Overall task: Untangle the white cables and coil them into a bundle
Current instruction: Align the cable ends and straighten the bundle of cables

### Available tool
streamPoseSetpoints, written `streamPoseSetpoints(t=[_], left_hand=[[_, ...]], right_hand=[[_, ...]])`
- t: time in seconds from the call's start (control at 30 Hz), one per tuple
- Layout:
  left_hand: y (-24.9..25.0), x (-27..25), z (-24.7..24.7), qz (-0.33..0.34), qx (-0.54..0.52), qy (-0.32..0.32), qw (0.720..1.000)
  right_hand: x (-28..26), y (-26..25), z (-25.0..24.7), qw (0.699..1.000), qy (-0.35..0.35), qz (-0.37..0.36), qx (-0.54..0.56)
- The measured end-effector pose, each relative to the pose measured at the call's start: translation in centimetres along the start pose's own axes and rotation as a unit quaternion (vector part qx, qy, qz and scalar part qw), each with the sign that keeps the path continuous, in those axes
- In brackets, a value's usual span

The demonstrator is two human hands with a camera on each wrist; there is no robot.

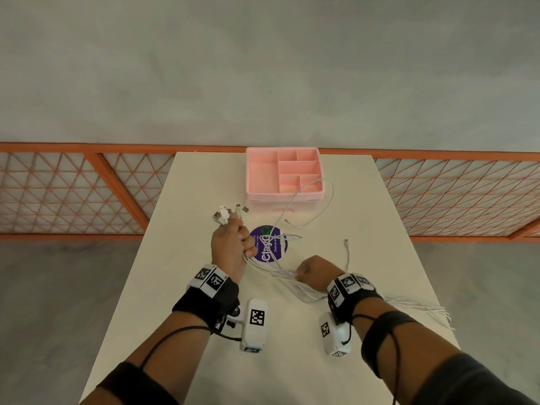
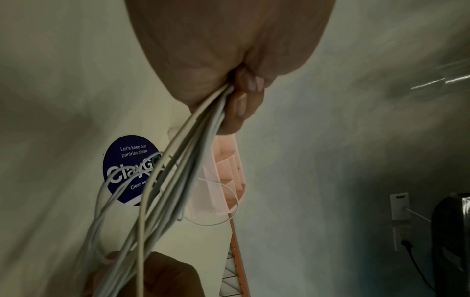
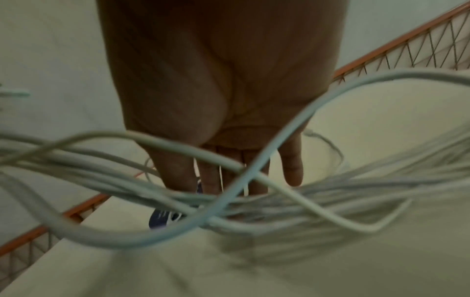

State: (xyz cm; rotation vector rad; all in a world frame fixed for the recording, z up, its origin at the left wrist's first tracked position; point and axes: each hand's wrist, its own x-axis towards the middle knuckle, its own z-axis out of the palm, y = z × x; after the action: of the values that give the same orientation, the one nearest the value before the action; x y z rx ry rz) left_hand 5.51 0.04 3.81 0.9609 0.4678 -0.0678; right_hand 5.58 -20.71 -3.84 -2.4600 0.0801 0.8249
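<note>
Gathering stage: plug ends collected, strands being combed straight.

The left hand [image 1: 230,247] fists the thin white cables [image 1: 274,274] at the cream table's [image 1: 193,217] centre, connectors fanned toward 12 o'clock. The right hand [image 1: 314,273], at 4 o'clock from it, has straight fingers [image 3: 292,170] behind the strands; any grip is unclear. Tails trail toward 4 o'clock. Next, likely slide along, then loop.

Cream table [image 1: 204,331]. Pink compartment tray [image 1: 260,176] at far edge, centre, sitting on a pale pink base. Round purple "ClayGo" sticker [image 1: 270,247] flat on the tabletop, just near of the tray. Orange mesh railing [image 1: 73,194] behind the table, left and right. Grey concrete floor [image 1: 263,68] beyond.
</note>
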Motion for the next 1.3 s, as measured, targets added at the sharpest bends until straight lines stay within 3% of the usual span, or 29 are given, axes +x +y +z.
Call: streamPoseSetpoints(t=[0.13,0.3,0.47,0.63,0.77,0.93,1.03,1.17,1.3], left_hand=[[-0.1,-0.4,-0.2,-0.009,0.025,-0.033,0.999],[-0.5,-0.1,-0.6,0.022,0.120,-0.035,0.992],[-1.4,-0.1,-0.2,0.092,0.296,-0.065,0.948],[-2.8,-0.2,1.5,0.147,0.388,-0.100,0.905],[-3.1,-0.6,2.5,0.119,0.360,-0.131,0.916],[-3.0,-0.5,2.8,0.072,0.356,-0.115,0.925],[-3.0,-0.2,2.4,0.062,0.370,-0.073,0.924],[-2.5,0.9,0.7,0.061,0.352,0.012,0.934],[-1.7,1.4,-0.2,0.066,0.339,0.040,0.937]], right_hand=[[0.6,0.3,1.1,1.000,-0.018,0.003,-0.004],[0.6,0.5,0.3,0.999,0.045,0.003,0.020],[-0.7,-1.6,-2.5,0.989,0.137,-0.058,0.016],[-1.9,-4.2,-3.4,0.966,0.183,-0.151,-0.100],[-2.3,-5.3,-4.1,0.964,0.162,-0.198,-0.076],[-3.1,-5.4,-5.1,0.965,0.156,-0.208,0.015],[-2.9,-4.9,-5.8,0.970,0.170,-0.171,0.019],[-3.1,-2.8,-8.9,0.968,0.203,-0.139,0.053],[-3.7,-0.5,-12.6,0.949,0.279,-0.122,0.088]])
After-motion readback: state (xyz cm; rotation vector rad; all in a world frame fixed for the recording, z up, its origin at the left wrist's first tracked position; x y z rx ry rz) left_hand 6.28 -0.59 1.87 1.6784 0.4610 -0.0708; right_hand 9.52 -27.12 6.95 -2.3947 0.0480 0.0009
